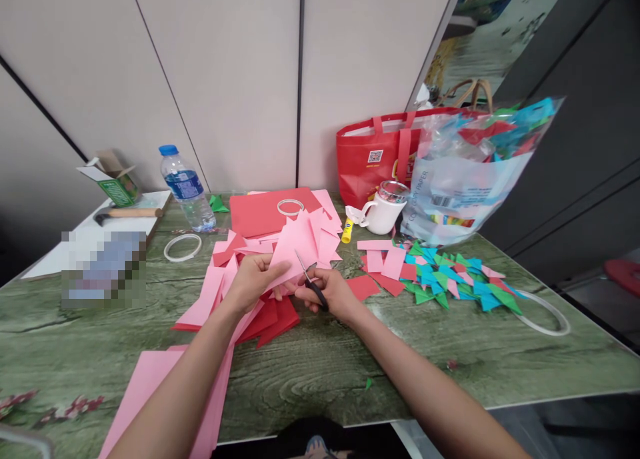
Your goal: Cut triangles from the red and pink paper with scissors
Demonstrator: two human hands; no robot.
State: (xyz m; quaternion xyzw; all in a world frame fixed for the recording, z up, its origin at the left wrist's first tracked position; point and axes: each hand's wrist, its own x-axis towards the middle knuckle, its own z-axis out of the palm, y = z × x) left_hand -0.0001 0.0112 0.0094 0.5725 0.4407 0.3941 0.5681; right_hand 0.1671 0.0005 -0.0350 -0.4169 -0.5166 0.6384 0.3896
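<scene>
My left hand (255,279) pinches a sheet of pink paper (295,247) by its lower left edge, holding it up off the table. In my right hand (327,292) is a pair of scissors (315,287) with dark handles, my fingers closed round them. The blades point up and to the left and lie against the pink paper; how far apart they are is hard to see. Beneath both hands spreads a heap of cut pink and red paper (273,320). A stack of pink sheets (150,379) lies under my left forearm.
Red sheets (255,212) lie behind the heap. Small coloured paper pieces (445,279) cover the right side. Further back stand a water bottle (187,189), a white mug (384,209), a glue stick (347,231), a red bag (360,159) and a plastic bag (460,192). A hammer (130,212) lies left.
</scene>
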